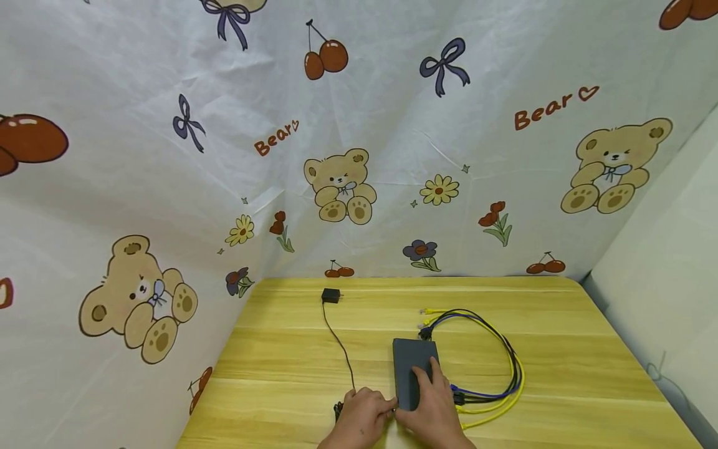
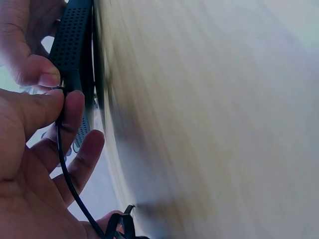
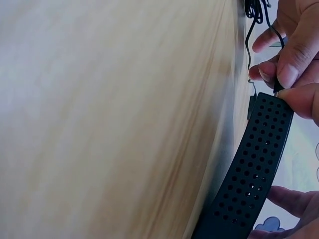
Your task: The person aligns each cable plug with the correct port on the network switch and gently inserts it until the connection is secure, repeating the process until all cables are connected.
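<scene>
Dark-grey box (image 1: pixel 406 358) lies under the right hand (image 1: pixel 430 402), beside the left hand (image 1: pixel 363 414).

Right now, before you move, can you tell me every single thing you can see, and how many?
Box: one, dark grey, on the table's near side, holes along its sides
Adapter: one, black, near the table's far edge
Cord: one, black, partly coiled, running from the adapter to the box's near left corner
Cables: several, too tangled to count; yellow, black and blue, looped right of the box
Table: one, yellowish wood, underneath
Patterned sheet: white, behind and left; printed bears, cherries, bows, flowers
Left hand: one, bare, pinching the cord's end
Right hand: one, bare, holding the box
</scene>
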The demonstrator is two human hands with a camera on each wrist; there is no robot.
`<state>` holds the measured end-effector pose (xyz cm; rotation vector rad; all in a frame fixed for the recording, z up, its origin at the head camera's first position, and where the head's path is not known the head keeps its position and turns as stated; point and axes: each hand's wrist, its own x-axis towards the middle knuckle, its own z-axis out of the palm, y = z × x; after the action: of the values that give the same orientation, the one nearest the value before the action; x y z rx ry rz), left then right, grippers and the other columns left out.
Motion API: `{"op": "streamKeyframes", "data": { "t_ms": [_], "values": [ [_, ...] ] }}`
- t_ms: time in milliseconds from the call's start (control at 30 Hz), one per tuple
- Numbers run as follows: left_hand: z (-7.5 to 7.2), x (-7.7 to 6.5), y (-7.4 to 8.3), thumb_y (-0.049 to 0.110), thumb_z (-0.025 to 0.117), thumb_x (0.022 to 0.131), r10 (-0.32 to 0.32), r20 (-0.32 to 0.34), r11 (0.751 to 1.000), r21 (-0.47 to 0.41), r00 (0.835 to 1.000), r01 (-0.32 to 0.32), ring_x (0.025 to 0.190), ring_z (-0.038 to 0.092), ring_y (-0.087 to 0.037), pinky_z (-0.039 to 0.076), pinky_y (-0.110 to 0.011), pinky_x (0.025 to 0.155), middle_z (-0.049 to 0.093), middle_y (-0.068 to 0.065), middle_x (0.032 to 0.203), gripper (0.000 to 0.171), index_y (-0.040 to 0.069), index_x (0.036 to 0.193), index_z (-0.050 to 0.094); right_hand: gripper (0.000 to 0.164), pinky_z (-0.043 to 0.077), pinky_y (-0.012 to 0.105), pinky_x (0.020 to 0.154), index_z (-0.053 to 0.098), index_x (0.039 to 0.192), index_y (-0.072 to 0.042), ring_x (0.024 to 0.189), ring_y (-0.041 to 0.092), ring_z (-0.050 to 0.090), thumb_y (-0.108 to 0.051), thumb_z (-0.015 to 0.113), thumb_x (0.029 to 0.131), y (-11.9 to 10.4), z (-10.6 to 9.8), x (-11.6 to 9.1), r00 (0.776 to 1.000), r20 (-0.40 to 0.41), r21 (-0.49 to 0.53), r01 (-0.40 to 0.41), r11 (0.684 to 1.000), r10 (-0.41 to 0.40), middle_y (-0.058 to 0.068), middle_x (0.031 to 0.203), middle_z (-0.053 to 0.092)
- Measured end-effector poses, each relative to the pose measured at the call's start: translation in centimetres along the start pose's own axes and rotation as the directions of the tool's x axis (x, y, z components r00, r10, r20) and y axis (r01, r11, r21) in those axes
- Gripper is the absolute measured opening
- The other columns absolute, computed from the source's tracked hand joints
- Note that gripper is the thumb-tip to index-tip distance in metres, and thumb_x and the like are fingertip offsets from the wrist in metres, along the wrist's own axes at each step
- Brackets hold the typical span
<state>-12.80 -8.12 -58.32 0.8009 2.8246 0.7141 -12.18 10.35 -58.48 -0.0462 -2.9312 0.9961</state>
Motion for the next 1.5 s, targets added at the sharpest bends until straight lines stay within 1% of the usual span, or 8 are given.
{"op": "streamKeyframes", "data": {
  "t_ms": [267, 433, 600, 733, 967, 1200, 1367, 1500],
  "values": [
    [0.4, 0.4, -0.3, 0.023, 0.069, 0.094, -0.064, -0.044, 0.991, -0.122, 0.997, 0.058, 0.078, 0.055, 0.000, 0.043, -0.063, 0.087, 0.066, 0.022, 0.084, 0.022, 0.034, 0.111, 0.077, 0.087, 0.043, 0.070, 0.092, 0.059, 0.134, -0.008, 0.131, 0.057, 0.039, -0.043, 0.089, 0.061, 0.1, -0.2, 0.1, 1.000, 0.007, -0.007, -0.009, 1.000, 0.009, 0.030, 0.155, 0.027],
    [0.4, 0.6, -0.2, 0.024, 0.069, 0.093, -0.110, -0.060, 0.979, -0.178, 0.992, 0.098, 0.083, 0.058, -0.004, 0.035, -0.073, 0.091, 0.068, 0.022, 0.089, 0.018, 0.036, 0.105, 0.077, 0.087, 0.043, 0.070, 0.091, 0.058, 0.135, -0.009, 0.130, 0.057, 0.040, -0.045, 0.089, 0.062, 0.2, -0.3, 0.2, 1.000, 0.017, -0.012, -0.011, 1.000, 0.011, 0.031, 0.155, 0.026],
    [0.3, 0.9, -0.2, 0.024, 0.071, 0.092, -0.170, -0.044, 0.961, -0.230, 0.985, 0.155, 0.088, 0.061, -0.008, 0.026, -0.081, 0.094, 0.071, 0.020, 0.091, 0.015, 0.031, 0.104, 0.077, 0.087, 0.043, 0.071, 0.090, 0.058, 0.135, -0.010, 0.129, 0.057, 0.041, -0.048, 0.089, 0.062, 0.3, -0.1, 0.1, 1.000, 0.020, -0.009, -0.009, 1.000, 0.010, 0.031, 0.155, 0.027],
    [0.3, 1.1, -0.2, 0.023, 0.071, 0.092, -0.177, -0.058, 0.964, -0.211, 0.982, 0.162, 0.089, 0.062, -0.009, 0.025, -0.082, 0.093, 0.071, 0.020, 0.089, 0.013, 0.028, 0.102, 0.077, 0.086, 0.043, 0.071, 0.090, 0.058, 0.135, -0.010, 0.129, 0.057, 0.040, -0.045, 0.089, 0.062, 0.3, -0.1, 0.0, 1.000, 0.015, -0.007, -0.003, 1.000, 0.003, 0.031, 0.155, 0.026],
    [0.5, 1.4, -0.2, 0.026, 0.072, 0.091, -0.162, -0.077, 0.973, -0.179, 0.984, 0.146, 0.092, 0.063, -0.009, 0.028, -0.080, 0.093, 0.072, 0.018, 0.092, 0.009, 0.032, 0.096, 0.077, 0.085, 0.044, 0.070, 0.090, 0.058, 0.134, -0.009, 0.129, 0.057, 0.041, -0.044, 0.089, 0.062, 0.2, 0.0, 0.0, 1.000, 0.007, -0.007, 0.002, 1.000, -0.002, 0.031, 0.155, 0.027],
    [0.5, 1.5, -0.1, 0.023, 0.072, 0.092, -0.151, -0.067, 0.974, -0.178, 0.986, 0.137, 0.089, 0.060, -0.008, 0.029, -0.077, 0.095, 0.070, 0.020, 0.088, 0.014, 0.030, 0.103, 0.075, 0.085, 0.043, 0.070, 0.091, 0.059, 0.134, -0.009, 0.129, 0.056, 0.042, -0.044, 0.089, 0.062, 0.2, -0.1, 0.0, 1.000, 0.003, -0.020, 0.010, 1.000, -0.010, 0.031, 0.154, 0.028],
    [0.3, 1.5, -0.1, 0.022, 0.072, 0.091, -0.115, -0.080, 0.987, -0.120, 0.990, 0.105, 0.091, 0.058, -0.010, 0.033, -0.074, 0.094, 0.066, 0.021, 0.088, 0.009, 0.030, 0.095, 0.073, 0.084, 0.044, 0.069, 0.091, 0.059, 0.133, -0.009, 0.129, 0.055, 0.042, -0.042, 0.088, 0.062, 0.2, 0.0, 0.0, 1.000, -0.007, -0.010, 0.012, 1.000, -0.012, 0.031, 0.154, 0.029],
    [0.4, 1.6, -0.3, 0.023, 0.073, 0.091, -0.079, -0.107, 0.996, -0.045, 0.991, 0.074, 0.102, 0.058, -0.016, 0.036, -0.071, 0.094, 0.063, 0.020, 0.098, 0.009, 0.032, 0.089, 0.072, 0.083, 0.045, 0.068, 0.090, 0.060, 0.133, -0.009, 0.129, 0.053, 0.043, -0.041, 0.088, 0.061, 0.1, 0.1, 0.0, 1.000, -0.008, -0.006, 0.006, 1.000, -0.006, 0.030, 0.155, 0.029]
  ]
}}
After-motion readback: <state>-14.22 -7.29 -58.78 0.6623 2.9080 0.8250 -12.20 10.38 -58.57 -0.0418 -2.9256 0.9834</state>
